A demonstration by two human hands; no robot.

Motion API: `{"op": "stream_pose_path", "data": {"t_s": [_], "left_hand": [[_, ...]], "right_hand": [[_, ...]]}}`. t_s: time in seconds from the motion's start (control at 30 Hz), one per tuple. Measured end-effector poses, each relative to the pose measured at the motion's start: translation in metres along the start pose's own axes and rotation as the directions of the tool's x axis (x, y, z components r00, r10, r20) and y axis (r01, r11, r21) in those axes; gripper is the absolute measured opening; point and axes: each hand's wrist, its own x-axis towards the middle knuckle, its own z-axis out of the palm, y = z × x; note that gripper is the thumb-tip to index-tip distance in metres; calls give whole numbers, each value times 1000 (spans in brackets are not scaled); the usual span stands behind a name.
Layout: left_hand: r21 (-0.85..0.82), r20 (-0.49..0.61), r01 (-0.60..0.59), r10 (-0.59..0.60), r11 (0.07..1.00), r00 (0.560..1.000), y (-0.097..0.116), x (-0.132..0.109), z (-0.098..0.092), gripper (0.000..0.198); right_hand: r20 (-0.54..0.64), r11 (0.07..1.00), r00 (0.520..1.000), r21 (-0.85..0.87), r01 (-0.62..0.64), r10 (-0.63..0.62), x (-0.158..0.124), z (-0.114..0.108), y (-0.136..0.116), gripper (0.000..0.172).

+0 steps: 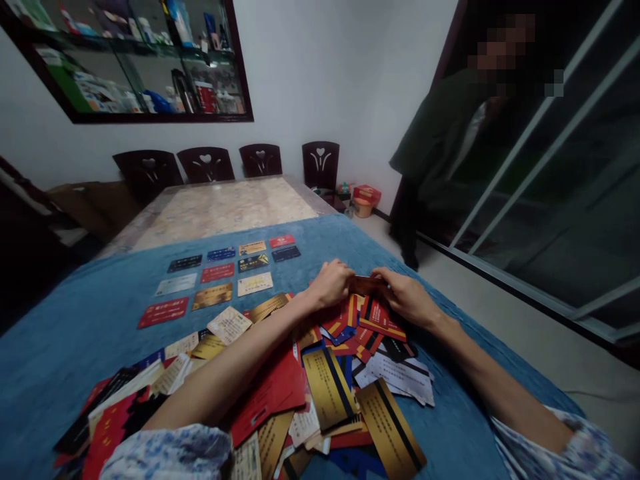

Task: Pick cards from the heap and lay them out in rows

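Both of my hands meet above the far right edge of a loose heap of plastic cards point(280, 390). My left hand point(333, 281) and my right hand point(406, 293) grip opposite ends of a dark reddish stack of cards point(369, 285), seen nearly edge-on; how many it holds I cannot tell. Just below my fingers lie red and yellow striped cards point(377, 317). Nearer to me are gold cards with a black stripe point(327, 387) and white cards point(395, 373). Beyond my left forearm, single cards point(213, 295) are laid out flat in rows.
A blue cloth point(100, 300) covers the near part of the table; its far end shows a marbled top point(225, 207). Dark chairs point(260, 160) stand behind it. At the right, a person in dark clothes point(440, 133) is by the glass doors point(545, 173). A shelf niche point(150, 73) holds bottles.
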Motion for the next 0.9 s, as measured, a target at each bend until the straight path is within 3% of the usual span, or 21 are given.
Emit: {"op": "stream_pose_path", "data": {"t_s": [0.3, 0.57, 0.9], "left_hand": [[-29, -69, 50, -52, 998, 996, -1, 3, 16, 32], [-78, -89, 64, -71, 995, 994, 0, 3, 14, 32], [-161, -149, 31, -55, 986, 987, -11, 2, 6, 31]], "right_hand": [[-8, 993, 1000, -115, -21, 20, -2, 14, 3, 33], [5, 983, 999, -180, -36, 37, -3, 12, -3, 43], [-174, 995, 982, -75, 63, -75, 0, 12, -2, 38]]}}
